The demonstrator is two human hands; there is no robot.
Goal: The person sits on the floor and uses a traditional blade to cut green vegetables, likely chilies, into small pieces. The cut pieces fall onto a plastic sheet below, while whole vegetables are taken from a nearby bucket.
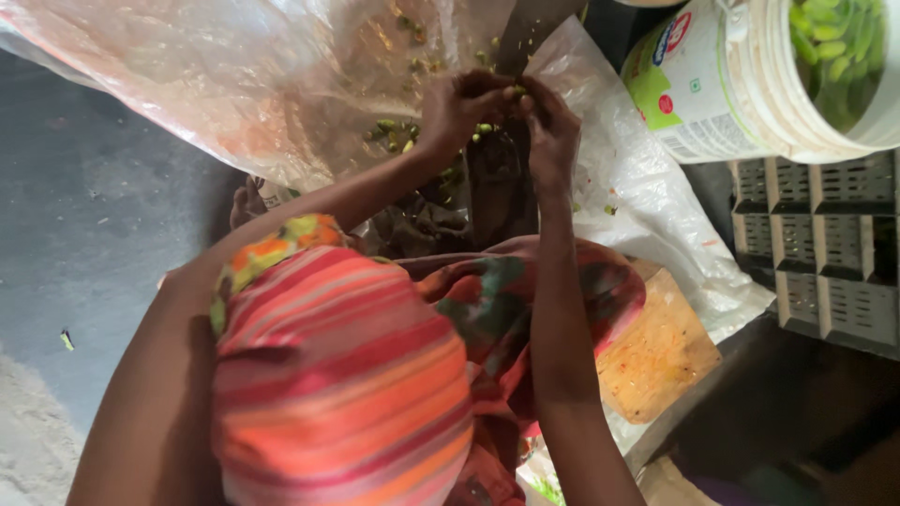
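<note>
Both hands, the left hand [459,105] and right hand [551,126], pinch one small green pod [517,91] with closed fingertips; right of them a white bucket [722,84] bears a green-and-red label [661,80].

Your floor [84,206] is showing as dark grey concrete on the left, turning pale and gritty at the bottom-left corner. A clear plastic sheet [234,84] is lying spread over it across the top, crumpled, with small green pods [389,126] and bits scattered on it. A second white plastic sheet [656,215] is running down the right side. A white plastic bucket [722,84] is sitting at top right, holding green pods. A grey slotted crate [825,244] is sitting just beside it, lower right. A wooden board [656,356] is resting on the white sheet's lower edge. One green scrap [67,339] is lying alone on bare concrete at left.
</note>
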